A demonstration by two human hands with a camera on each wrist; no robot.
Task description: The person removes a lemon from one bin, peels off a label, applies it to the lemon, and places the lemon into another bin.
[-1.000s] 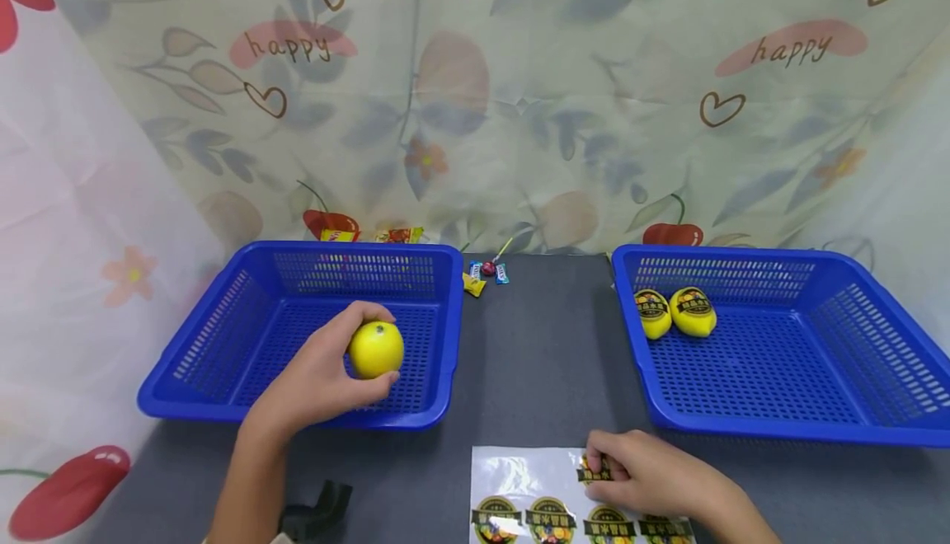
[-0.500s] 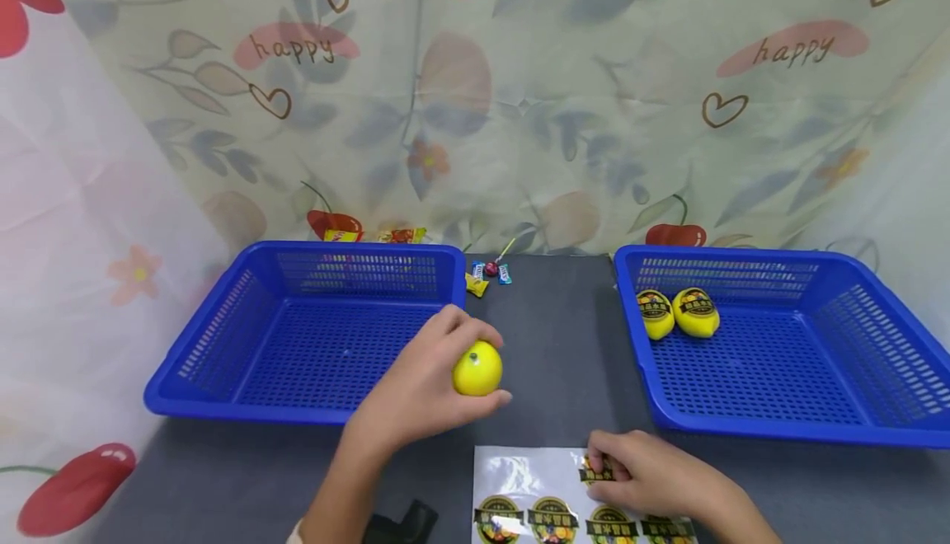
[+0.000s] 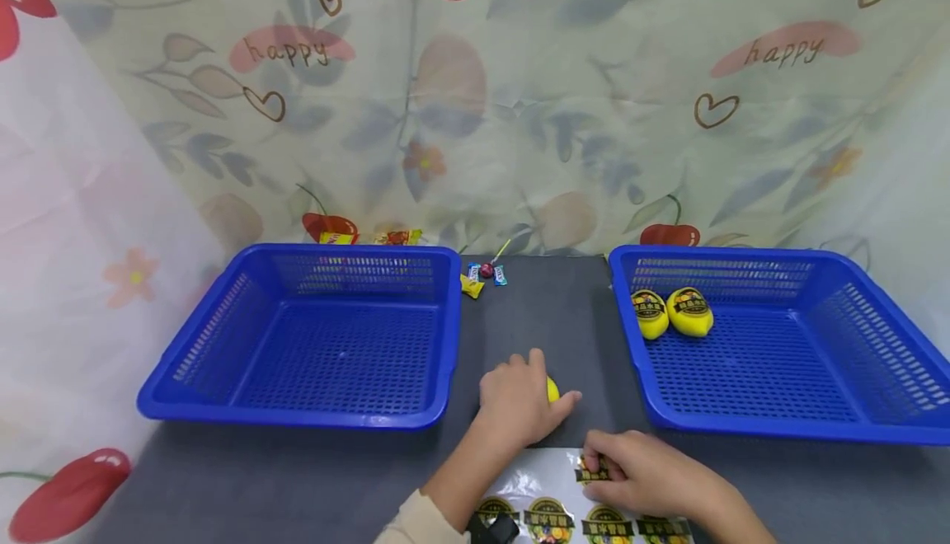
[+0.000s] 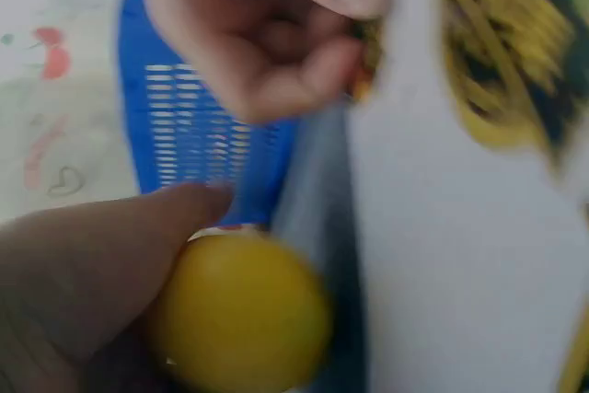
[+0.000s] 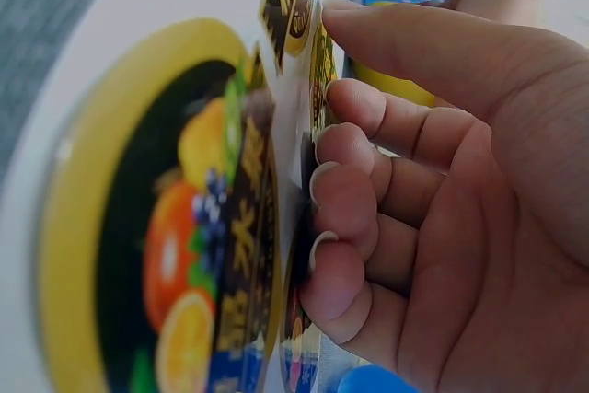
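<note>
My left hand (image 3: 515,402) grips a yellow lemon (image 3: 552,390), most of it hidden behind the fingers in the head view. In the left wrist view the lemon (image 4: 244,315) shows large and blurred beside the thumb. Just in front of this hand lies a glossy white sheet (image 3: 529,470) of round black-and-gold fruit stickers. At its upper right part, my right hand (image 3: 646,474) pinches a sticker (image 3: 591,475) between thumb and forefinger. The right wrist view shows that sticker's edge (image 5: 322,66) at the fingertips, with the other fingers curled.
A blue basket (image 3: 297,421) with nothing in it stands at left. The right blue basket (image 3: 757,431) holds two lemons (image 3: 690,313) with stickers on them. Small wrapped candies and a lollipop (image 3: 486,269) lie between the baskets at the back, before a patterned curtain (image 3: 519,148).
My left hand has carried the lemon from over the left basket rightward and nearer, to just beyond the sticker sheet. The right hand keeps its pinch in the same place.
</note>
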